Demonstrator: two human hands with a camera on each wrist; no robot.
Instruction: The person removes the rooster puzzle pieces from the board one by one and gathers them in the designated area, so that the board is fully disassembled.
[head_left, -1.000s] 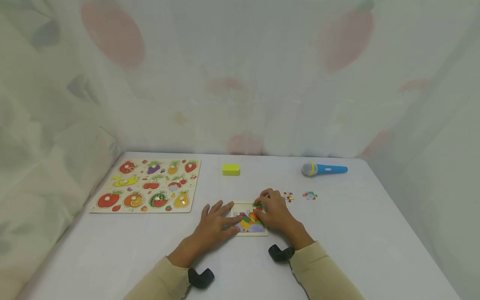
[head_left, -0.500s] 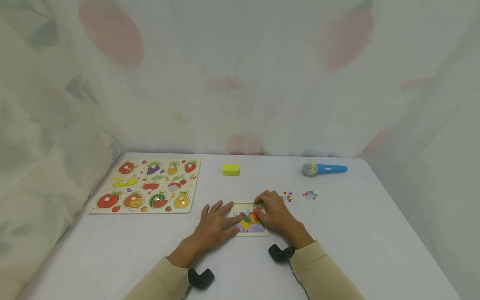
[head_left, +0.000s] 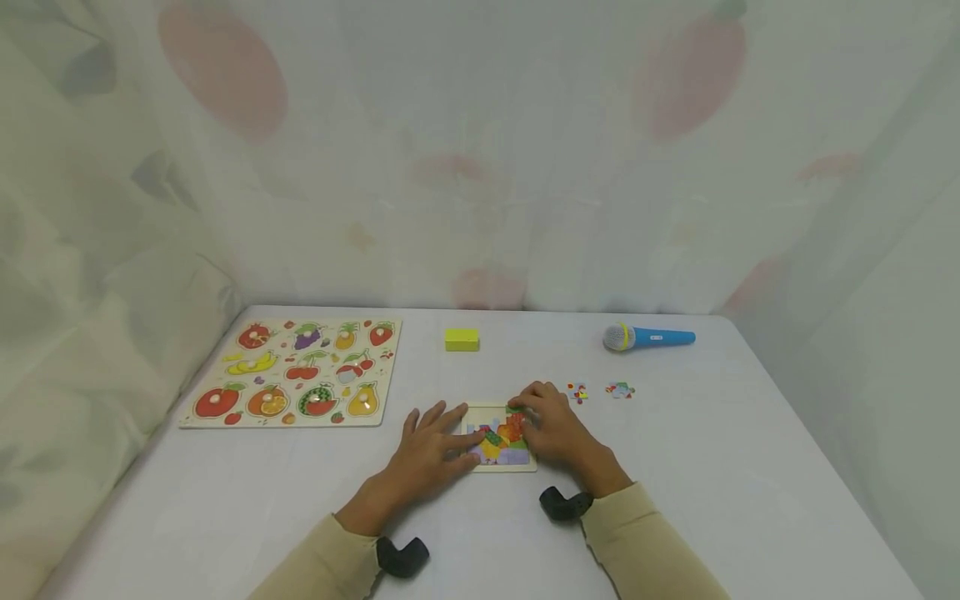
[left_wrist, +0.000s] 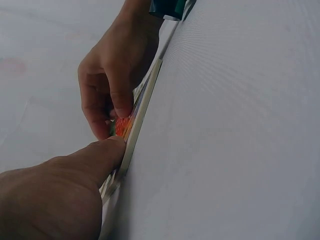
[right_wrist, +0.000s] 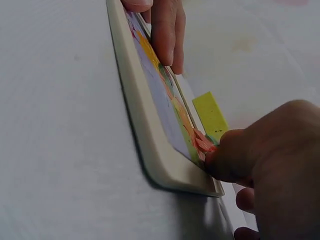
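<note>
In the head view a small jigsaw puzzle (head_left: pixel 491 457) lies in a cream wooden frame on the white table. My left hand (head_left: pixel 429 454) spreads across its left edge, with straight fingers resting on the frame and the picture. At the upper right corner my right hand (head_left: pixel 553 421) pinches a red and green puzzle piece (head_left: pixel 515 423) between thumb and fingers. The right wrist view shows this red piece (right_wrist: pixel 202 142) sitting slightly tilted above the picture, under the thumb. The top left part of the frame shows bare backing. Part of the piece is hidden by the right fingers.
Two loose puzzle pieces, one with yellow and red (head_left: pixel 577 392) and one bluish (head_left: pixel 620 390), lie right of the frame. Behind stand a yellow block (head_left: pixel 462 339) and a blue toy microphone (head_left: pixel 651 337). A fruit peg board (head_left: pixel 292 373) lies at the left.
My right thumb has shifted slightly to the right, so more of the red piece shows. The left hand stays in place.
</note>
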